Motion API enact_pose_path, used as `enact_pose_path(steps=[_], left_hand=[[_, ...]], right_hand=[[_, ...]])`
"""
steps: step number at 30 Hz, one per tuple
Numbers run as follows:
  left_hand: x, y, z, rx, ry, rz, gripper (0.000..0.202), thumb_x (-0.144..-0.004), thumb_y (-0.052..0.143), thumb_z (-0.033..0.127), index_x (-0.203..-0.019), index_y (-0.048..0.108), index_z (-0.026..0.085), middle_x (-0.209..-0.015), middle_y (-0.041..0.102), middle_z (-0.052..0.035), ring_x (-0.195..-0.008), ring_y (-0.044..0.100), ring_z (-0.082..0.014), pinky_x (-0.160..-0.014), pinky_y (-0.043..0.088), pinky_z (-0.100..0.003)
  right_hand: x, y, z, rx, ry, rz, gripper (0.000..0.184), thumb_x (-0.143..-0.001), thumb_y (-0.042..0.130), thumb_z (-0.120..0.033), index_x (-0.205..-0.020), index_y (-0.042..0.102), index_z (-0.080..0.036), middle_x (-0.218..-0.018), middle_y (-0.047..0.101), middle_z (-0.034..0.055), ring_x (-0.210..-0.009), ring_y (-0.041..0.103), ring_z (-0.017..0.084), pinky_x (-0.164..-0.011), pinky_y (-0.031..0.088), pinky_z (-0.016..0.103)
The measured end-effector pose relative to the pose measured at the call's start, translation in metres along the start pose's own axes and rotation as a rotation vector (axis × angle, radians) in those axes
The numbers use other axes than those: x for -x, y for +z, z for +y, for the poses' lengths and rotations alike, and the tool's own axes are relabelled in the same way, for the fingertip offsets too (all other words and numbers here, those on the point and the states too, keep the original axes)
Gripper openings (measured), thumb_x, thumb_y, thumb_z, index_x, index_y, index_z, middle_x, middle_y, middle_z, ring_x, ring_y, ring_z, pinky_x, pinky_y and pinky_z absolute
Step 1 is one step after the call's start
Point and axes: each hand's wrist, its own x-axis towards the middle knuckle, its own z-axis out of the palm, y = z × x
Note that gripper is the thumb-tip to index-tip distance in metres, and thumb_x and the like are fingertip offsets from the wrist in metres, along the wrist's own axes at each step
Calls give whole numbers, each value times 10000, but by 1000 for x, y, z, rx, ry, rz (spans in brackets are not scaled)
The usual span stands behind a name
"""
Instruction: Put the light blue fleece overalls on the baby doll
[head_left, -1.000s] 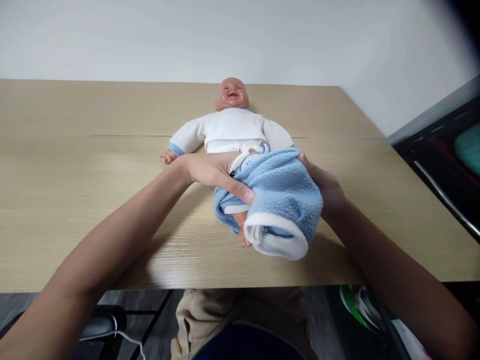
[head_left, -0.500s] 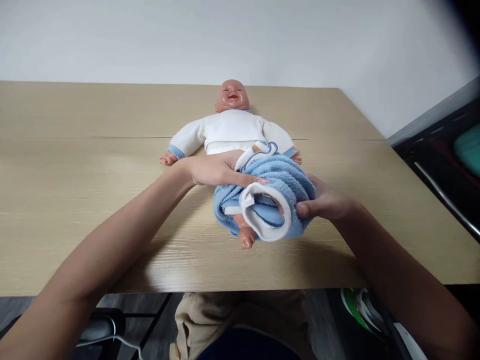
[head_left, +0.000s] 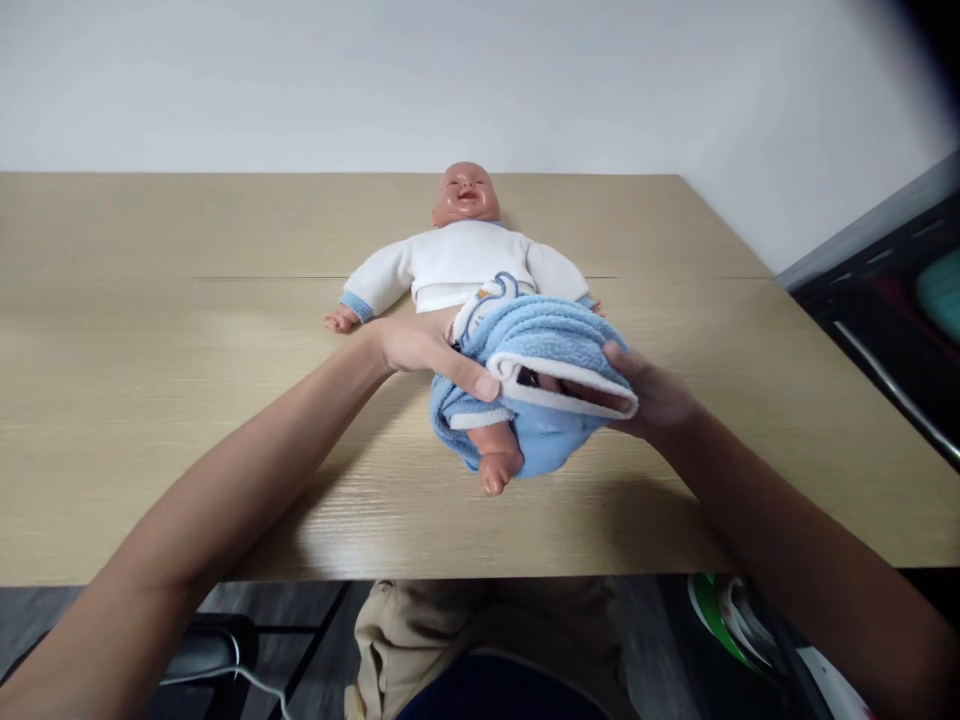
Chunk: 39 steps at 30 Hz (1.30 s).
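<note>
My left grip clasps the blue pants, thumb at the white cuff; my right grip holds their right side. The narrow cuff could snag the doll's hidden foot. Round half a second ago, it's now a flat slot. The doll lies face-up on the counter, head far.

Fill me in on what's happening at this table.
A person is handling a blue garment bunched around the lower body of a doll lying on its back on the table. The left hand holds one side, the right hand the other, with a white-rimmed opening between them. One bare foot pokes out.
</note>
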Motion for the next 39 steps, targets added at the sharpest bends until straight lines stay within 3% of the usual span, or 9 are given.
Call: enact_pose_path(steps=[3,6,13,16,20,24,28,32,39], left_hand=[[2,2,-2,19,27,28,551,-812,910,310,-1260,706,61,-1276,803,-167,-1285,721,-354,-1218,510,-539],[2,5,-1,7,44,51,508,-834,891,280,-1256,709,63,-1256,809,-163,-1272,728,-335,-1222,505,-549],[-4,16,16,-103,-60,73,550,-756,937,379,-1242,742,209,-1235,807,-58,-1303,710,-313,-1179,545,-434],[-8,22,24,-212,-69,31,383,-799,895,359,-1125,768,203,-1160,810,-31,-1203,738,-277,-1081,578,-373],[-12,27,29,-385,-188,-22,136,-875,725,291,-944,736,174,-927,784,-13,-894,738,-217,-810,575,-311],[-11,37,34,-568,-272,-10,174,-903,644,276,-1050,680,191,-989,776,-15,-897,716,-204,-794,525,-307],[-9,48,34,-848,-340,68,238,-885,689,330,-1087,635,215,-903,736,-29,-799,686,-232,-715,468,-336],[-11,53,32,-915,-312,91,214,-835,715,263,-1025,624,230,-790,673,-19,-715,652,-249,-660,438,-354],[-13,56,32,-842,-260,50,229,-794,745,207,-884,538,245,-745,622,17,-680,625,-215,-626,419,-338]], right_hand=[[1,0,1,-69,-39,-106,795,-654,909,-799,-1215,788,-250,-1276,807,104,-1285,726,401,-1057,639,528],[-2,-4,8,23,-80,20,684,-708,977,-600,-1254,777,-238,-1221,812,94,-1207,757,367,-1033,644,479],[4,-1,-1,292,-178,366,264,-907,775,-359,-1136,774,-230,-1076,791,42,-1049,754,289,-963,623,400],[27,26,-9,433,-159,438,340,-915,732,-274,-1252,752,-231,-1167,796,54,-1120,752,302,-1000,621,416],[58,74,-3,349,12,571,475,-925,737,-278,-1398,693,-268,-1273,802,70,-1131,783,315,-962,665,439],[71,105,12,313,108,701,447,-935,707,-318,-1378,695,-263,-1267,806,90,-1128,790,335,-922,678,463],[73,105,23,583,178,824,365,-890,673,-357,-1224,740,-226,-1057,817,115,-993,778,379,-861,645,527],[77,98,31,807,199,789,219,-873,634,-420,-952,734,-242,-850,756,133,-853,725,403,-777,596,563],[89,103,36,508,169,702,307,-955,653,-392,-1229,711,-267,-1168,773,129,-1067,737,378,-940,602,556]])
